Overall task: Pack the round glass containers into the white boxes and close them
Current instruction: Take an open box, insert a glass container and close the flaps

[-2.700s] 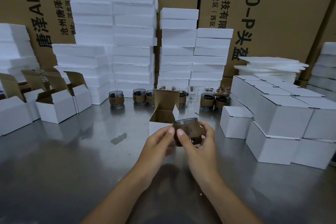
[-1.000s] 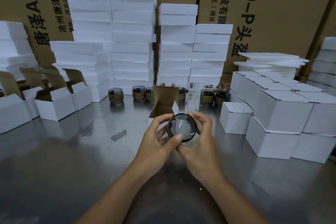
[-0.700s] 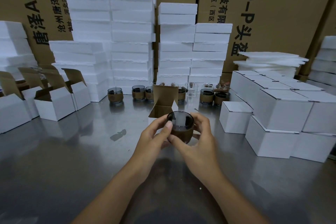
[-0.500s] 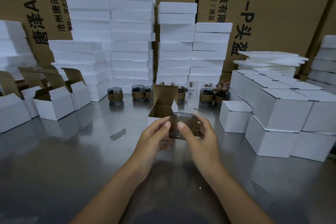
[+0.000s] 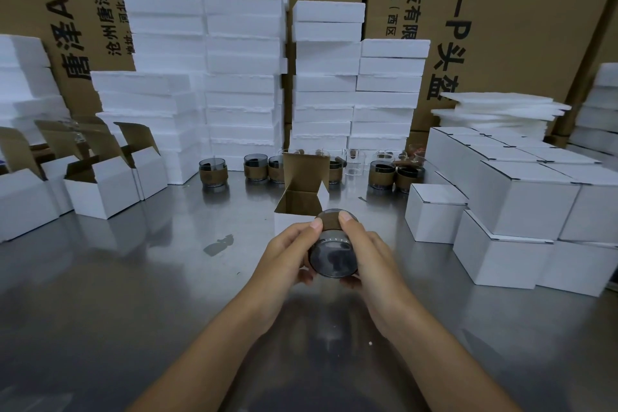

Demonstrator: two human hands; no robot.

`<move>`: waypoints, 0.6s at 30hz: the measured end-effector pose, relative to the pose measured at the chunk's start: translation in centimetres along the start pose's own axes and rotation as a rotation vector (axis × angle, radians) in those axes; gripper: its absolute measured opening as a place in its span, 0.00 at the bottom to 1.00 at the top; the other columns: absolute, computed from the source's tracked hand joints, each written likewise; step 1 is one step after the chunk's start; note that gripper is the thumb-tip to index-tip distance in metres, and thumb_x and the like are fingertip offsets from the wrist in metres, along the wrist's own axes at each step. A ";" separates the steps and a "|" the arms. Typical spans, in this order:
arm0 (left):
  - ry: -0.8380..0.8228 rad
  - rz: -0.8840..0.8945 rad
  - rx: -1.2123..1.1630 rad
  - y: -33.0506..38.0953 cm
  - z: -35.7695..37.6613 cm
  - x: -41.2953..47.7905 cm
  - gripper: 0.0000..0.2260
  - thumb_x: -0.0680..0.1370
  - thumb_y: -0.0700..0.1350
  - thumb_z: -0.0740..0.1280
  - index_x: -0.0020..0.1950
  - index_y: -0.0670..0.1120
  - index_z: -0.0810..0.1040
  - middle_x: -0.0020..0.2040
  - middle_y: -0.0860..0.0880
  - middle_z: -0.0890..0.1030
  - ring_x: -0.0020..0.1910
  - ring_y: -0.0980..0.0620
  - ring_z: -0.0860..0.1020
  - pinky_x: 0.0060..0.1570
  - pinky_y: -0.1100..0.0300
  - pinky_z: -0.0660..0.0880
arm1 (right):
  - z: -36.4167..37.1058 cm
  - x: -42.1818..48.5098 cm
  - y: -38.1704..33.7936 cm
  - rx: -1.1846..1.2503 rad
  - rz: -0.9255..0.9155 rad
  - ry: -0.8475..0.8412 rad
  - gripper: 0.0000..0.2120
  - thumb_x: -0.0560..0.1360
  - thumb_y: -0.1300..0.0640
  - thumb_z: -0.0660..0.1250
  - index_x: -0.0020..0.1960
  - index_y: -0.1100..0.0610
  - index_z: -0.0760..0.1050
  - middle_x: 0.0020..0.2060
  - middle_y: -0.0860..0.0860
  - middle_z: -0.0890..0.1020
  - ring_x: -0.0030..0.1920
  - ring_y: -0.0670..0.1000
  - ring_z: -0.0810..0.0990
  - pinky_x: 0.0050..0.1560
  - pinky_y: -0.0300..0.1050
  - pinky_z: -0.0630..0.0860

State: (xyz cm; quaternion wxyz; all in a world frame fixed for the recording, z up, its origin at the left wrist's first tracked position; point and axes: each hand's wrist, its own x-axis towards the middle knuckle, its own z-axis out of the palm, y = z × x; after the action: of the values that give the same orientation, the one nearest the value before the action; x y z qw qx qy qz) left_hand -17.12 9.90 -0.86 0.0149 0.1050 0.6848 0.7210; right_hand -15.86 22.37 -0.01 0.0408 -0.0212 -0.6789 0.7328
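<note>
Glass container (image 5: 332,252) between both hands (image 5: 334,257)

1. The round glass container (image 5: 332,252) is of dark smoky glass with a brown band around its side; it is tipped so that one round end faces the camera, and it is held above the table, just at 6 o'clock from the open white box
2. The open white box (image 5: 294,211) stands upright at the centre, its brown-lined lid flap raised at 12 o'clock
3. More banded containers (image 5: 213,172) stand upright in a row at 12 o'clock behind this box
4. Other open boxes (image 5: 100,189) stand at 9 o'clock
5. Closed white boxes (image 5: 521,202) are stacked at 3 o'clock
</note>
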 end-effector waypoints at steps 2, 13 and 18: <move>-0.001 0.007 0.007 0.0 0.0 -0.1 0.29 0.62 0.68 0.63 0.55 0.51 0.80 0.46 0.48 0.82 0.43 0.53 0.78 0.32 0.66 0.72 | 0.1 -0.1 -0.1 0.014 -0.009 0.014 0.38 0.50 0.28 0.63 0.51 0.53 0.73 0.41 0.47 0.82 0.39 0.45 0.82 0.34 0.36 0.78; 0.140 0.126 0.018 0.1 -0.5 0.2 0.21 0.67 0.59 0.65 0.58 0.56 0.76 0.55 0.53 0.80 0.55 0.55 0.79 0.57 0.58 0.76 | -0.4 0.8 0.7 0.073 -0.280 0.066 0.31 0.57 0.50 0.80 0.55 0.47 0.70 0.47 0.44 0.80 0.45 0.38 0.81 0.38 0.27 0.73; 0.151 0.176 0.126 0.0 -0.6 0.3 0.15 0.72 0.55 0.65 0.58 0.57 0.77 0.58 0.54 0.79 0.59 0.54 0.76 0.60 0.57 0.74 | -0.7 0.7 0.9 0.009 -0.363 0.056 0.28 0.61 0.59 0.79 0.53 0.41 0.71 0.49 0.36 0.77 0.47 0.28 0.76 0.40 0.23 0.72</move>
State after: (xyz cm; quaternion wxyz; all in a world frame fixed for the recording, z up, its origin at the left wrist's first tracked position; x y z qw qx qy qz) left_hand -17.48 9.30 -0.81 -0.1067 0.1106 0.7160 0.6810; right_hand -16.50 23.03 -0.90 0.1913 0.0814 -0.6668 0.7156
